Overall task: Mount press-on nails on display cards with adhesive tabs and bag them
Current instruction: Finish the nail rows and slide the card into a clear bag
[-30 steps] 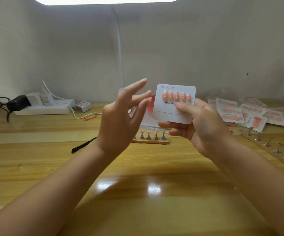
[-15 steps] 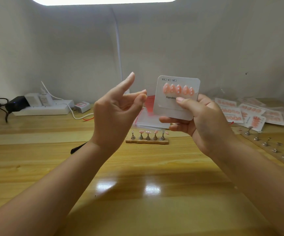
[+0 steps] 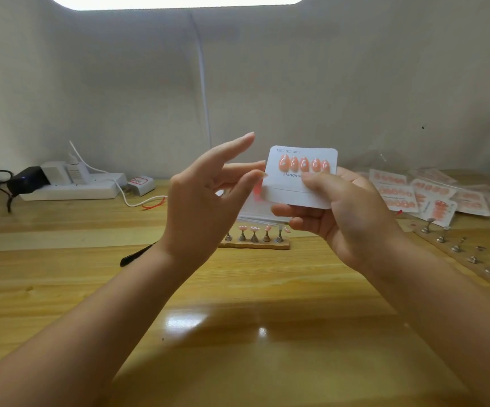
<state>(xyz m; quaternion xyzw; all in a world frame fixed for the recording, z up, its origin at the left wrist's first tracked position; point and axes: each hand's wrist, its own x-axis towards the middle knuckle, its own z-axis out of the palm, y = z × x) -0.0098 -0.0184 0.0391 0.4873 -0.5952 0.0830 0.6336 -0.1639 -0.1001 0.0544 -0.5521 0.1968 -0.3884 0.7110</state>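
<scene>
My right hand [image 3: 346, 218] holds a white display card [image 3: 298, 192] upright above the table, thumb on its front. A row of several peach press-on nails [image 3: 304, 164] sits across the card's top. My left hand [image 3: 205, 201] is raised beside the card's left edge, fingers spread, fingertips close to the edge; whether they touch it I cannot tell. On the table behind the hands stands a small wooden holder [image 3: 255, 245] with several metal pegs, some carrying peach nails.
A pile of bagged nail cards [image 3: 431, 195] lies at the right. A long wooden peg strip [image 3: 461, 254] runs along the right. A black tool [image 3: 135, 255] lies left of centre. A white power strip [image 3: 70, 186] with plugs and cables sits at the back left.
The card has stayed in my right hand, shifting slightly. My left hand moved from curled near the card to fingers extended toward the card's left edge.
</scene>
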